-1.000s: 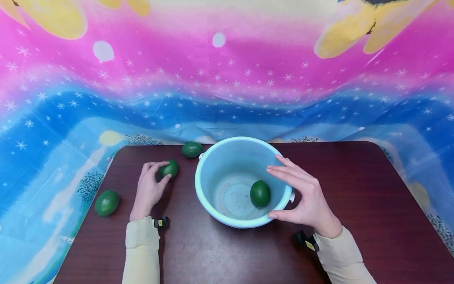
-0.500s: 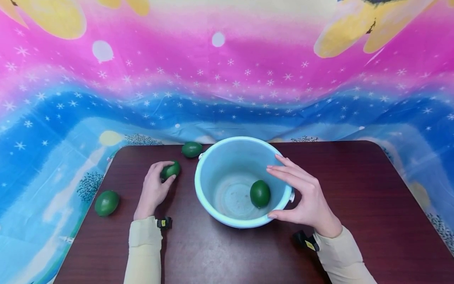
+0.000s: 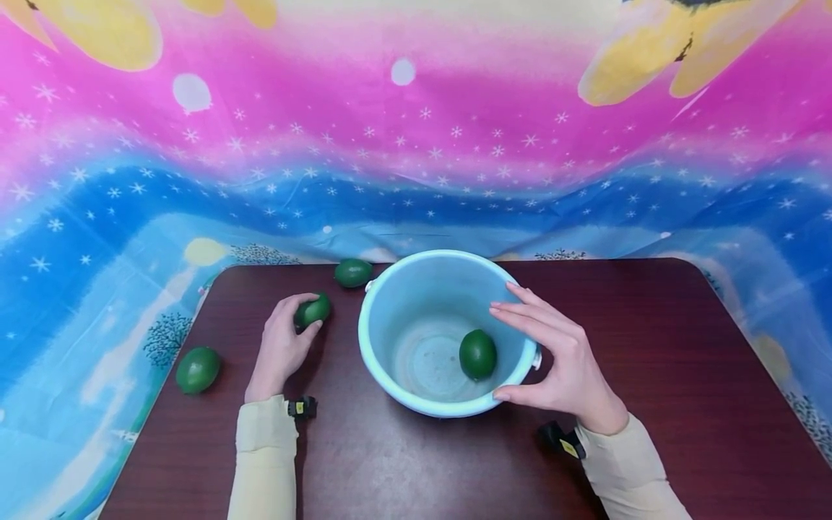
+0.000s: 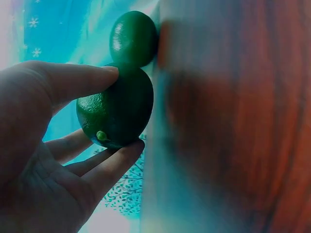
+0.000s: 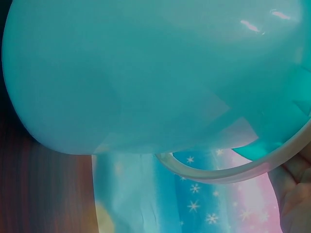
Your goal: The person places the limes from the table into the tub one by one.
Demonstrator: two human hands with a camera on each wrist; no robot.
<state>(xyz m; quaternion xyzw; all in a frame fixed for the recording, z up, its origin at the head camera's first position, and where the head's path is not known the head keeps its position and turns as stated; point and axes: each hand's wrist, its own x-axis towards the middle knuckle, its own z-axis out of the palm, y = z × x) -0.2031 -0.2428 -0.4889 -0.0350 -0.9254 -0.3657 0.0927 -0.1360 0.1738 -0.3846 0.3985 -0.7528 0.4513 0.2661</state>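
Observation:
In the head view, a green lime is between the thumb and fingers of my left hand. The left wrist view shows the held lime with its pale stem nub, pinched by thumb and fingers. A light blue bucket stands mid-table, one lime lying on its floor. My right hand holds the bucket's right rim, thumb at the near side and fingers over the edge. In the right wrist view, the bucket wall fills most of the picture and hides most of that hand.
One loose lime lies behind the held one, by the table's back edge. Another lime sits near the left edge. The dark wooden table meets a patterned cloth. A pale handle hangs on the bucket.
My left hand has shifted slightly right with the lime, then stayed there. The right hand and the bucket keep their places.

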